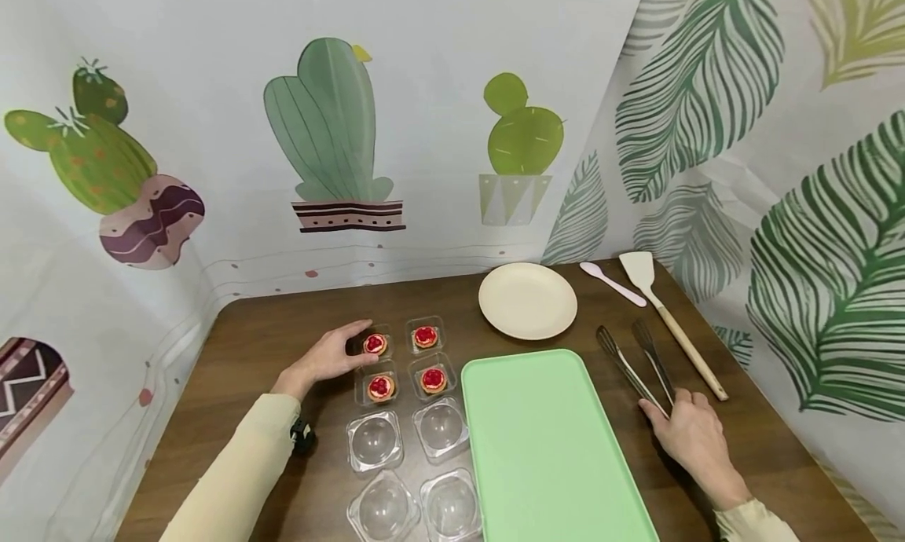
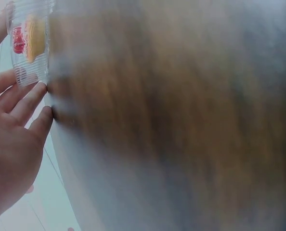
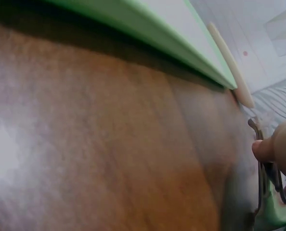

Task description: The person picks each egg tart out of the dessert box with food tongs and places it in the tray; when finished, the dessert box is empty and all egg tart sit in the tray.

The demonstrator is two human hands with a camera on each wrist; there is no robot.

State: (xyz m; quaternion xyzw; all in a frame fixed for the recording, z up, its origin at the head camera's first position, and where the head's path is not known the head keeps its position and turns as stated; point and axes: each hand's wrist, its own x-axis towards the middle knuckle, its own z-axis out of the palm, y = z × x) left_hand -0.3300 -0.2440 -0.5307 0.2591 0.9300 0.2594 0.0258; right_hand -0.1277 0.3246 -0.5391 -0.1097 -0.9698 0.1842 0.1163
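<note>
At the back left, my left hand (image 1: 327, 359) holds a clear plastic container (image 2: 27, 73) between thumb and fingers. A small tart (image 1: 375, 344) with red topping sits inside it. Three more containers with tarts stand close by: one tart (image 1: 426, 337) to the right, one (image 1: 381, 388) in front, one (image 1: 434, 380) diagonally. On the right, my right hand (image 1: 689, 436) grips metal tongs (image 1: 632, 372) by the handle end. The tongs' arms are spread, their tips pointing toward the back of the table. In the right wrist view the thumb (image 3: 264, 150) presses one arm.
Several clear domed lids (image 1: 375, 441) lie in front of the tarts. A green tray (image 1: 551, 448) occupies the middle, with a cream plate (image 1: 528, 301) behind it. A pink spoon (image 1: 612, 283) and a wooden-handled spatula (image 1: 679, 334) lie at the back right of the table.
</note>
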